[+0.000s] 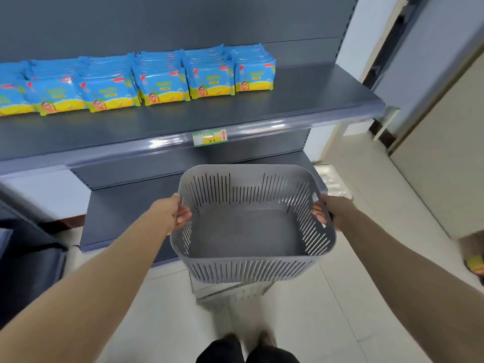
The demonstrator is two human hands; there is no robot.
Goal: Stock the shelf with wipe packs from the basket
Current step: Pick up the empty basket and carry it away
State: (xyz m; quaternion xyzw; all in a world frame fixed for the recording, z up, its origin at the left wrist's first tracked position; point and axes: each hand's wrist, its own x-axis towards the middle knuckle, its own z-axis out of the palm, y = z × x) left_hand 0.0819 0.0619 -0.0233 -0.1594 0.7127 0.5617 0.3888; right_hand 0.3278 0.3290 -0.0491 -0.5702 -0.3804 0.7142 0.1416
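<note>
A grey slotted plastic basket (pixel 248 268) hangs in the air in front of me, and nothing lies inside it. My left hand (pixel 178 212) grips its left rim, fingers curled over the edge. My right hand (pixel 327 212) grips the right rim the same way. Blue-and-yellow wipe packs (pixel 162 82) stand in several rows along the back of the dark grey shelf (pixel 235 113) above the basket. The rows run from the left edge to about the shelf's right third.
A price label (pixel 209 137) sits on the shelf's front rail. A lower shelf (pixel 125 205) lies behind the basket. A pale stand (pixel 230 292) sits on the tiled floor under the basket. Dark furniture (pixel 26 258) is at the left, a doorway at the right.
</note>
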